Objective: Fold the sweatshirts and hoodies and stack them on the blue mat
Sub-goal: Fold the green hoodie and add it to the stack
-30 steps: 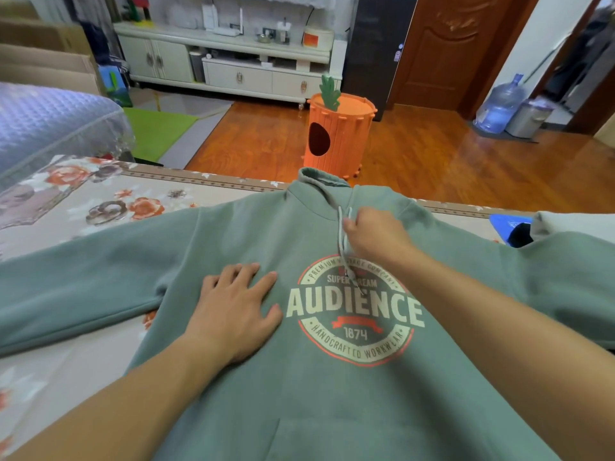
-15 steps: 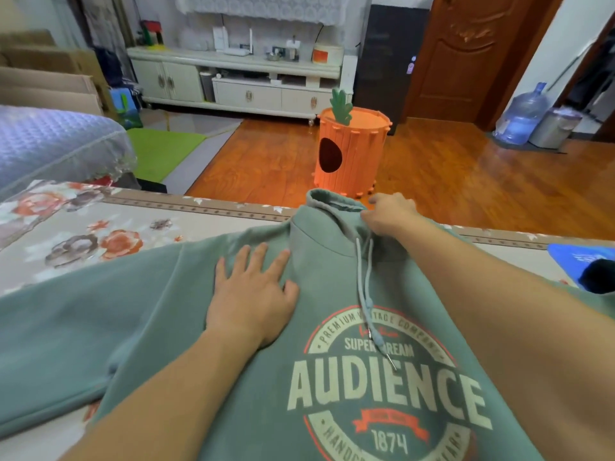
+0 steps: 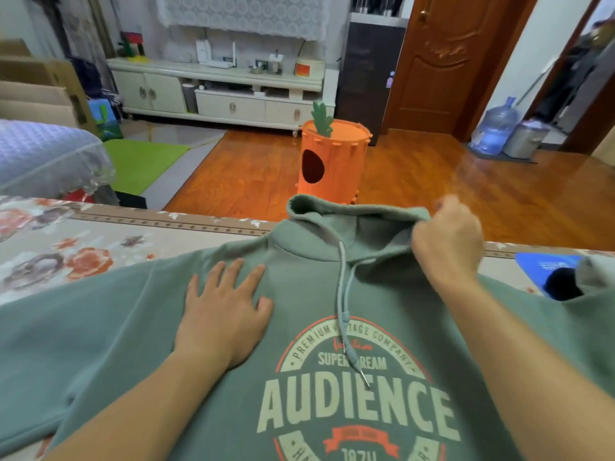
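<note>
1. Green hoodie [image 3: 332, 377] lies front-up, spread on the floral bed [image 3: 100, 247].
2. Left hand [image 3: 226, 314] flat on the chest, fingers straight: keep pinning.
3. Right hand [image 3: 447, 241] pinches the hood [image 3: 352, 224] edge: pull it flat, clear of the drawstring [image 3: 342, 294].
4. Blue mat [image 3: 545, 266] near, on the right.

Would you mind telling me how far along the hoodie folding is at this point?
Done: the green hoodie lies spread face up on the floral cover, sleeves out to both sides. In hand: the left hand presses flat on the chest while the right hand grips the hood's edge. Left: no fold shows yet, and the hoodie must go to the blue mat at far right, partly covered by something dark.
</note>
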